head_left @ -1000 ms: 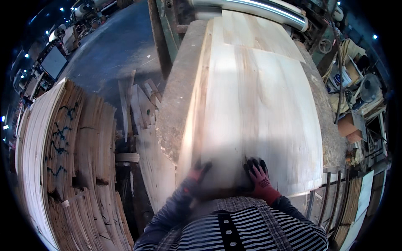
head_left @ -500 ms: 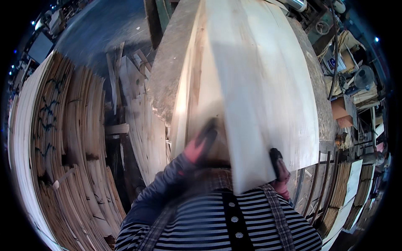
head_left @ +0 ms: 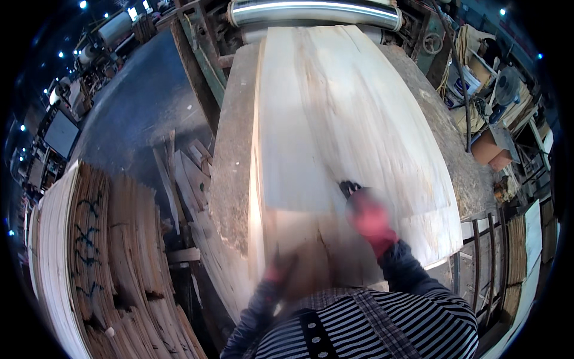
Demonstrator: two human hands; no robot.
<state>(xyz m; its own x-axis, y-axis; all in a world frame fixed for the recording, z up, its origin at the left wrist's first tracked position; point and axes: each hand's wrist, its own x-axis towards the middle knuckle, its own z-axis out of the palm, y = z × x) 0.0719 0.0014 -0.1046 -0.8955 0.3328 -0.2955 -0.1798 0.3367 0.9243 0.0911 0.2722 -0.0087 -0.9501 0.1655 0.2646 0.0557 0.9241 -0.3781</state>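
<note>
Pale wood veneer sheets (head_left: 371,119) lie in a pile on the worktable, with dark grain streaks on the top sheet. My right hand (head_left: 368,215), in a red glove with black fingers, reaches over the sheet near its middle. Its fingers look stretched out along the surface, and the palm is blurred. Close to my body, my left hand (head_left: 280,269) is at the near left part of the pile. Motion smears its fingers, so any grip there is unclear. The near edge of the top sheet lies short of the sheets beneath.
A shiny metal roller (head_left: 317,13) of a machine spans the table's far end. Tall veneer stacks (head_left: 128,239) stand on the left, and loose offcuts (head_left: 194,173) lean beside the worktable (head_left: 230,155). At the right are a cardboard box (head_left: 491,148), a fan (head_left: 507,87) and metal bars (head_left: 490,245).
The veneer sheet held raised at its near end now lies flat on the pile. My right hand has moved inward and forward, my left nearer my body. The view now takes in the roller.
</note>
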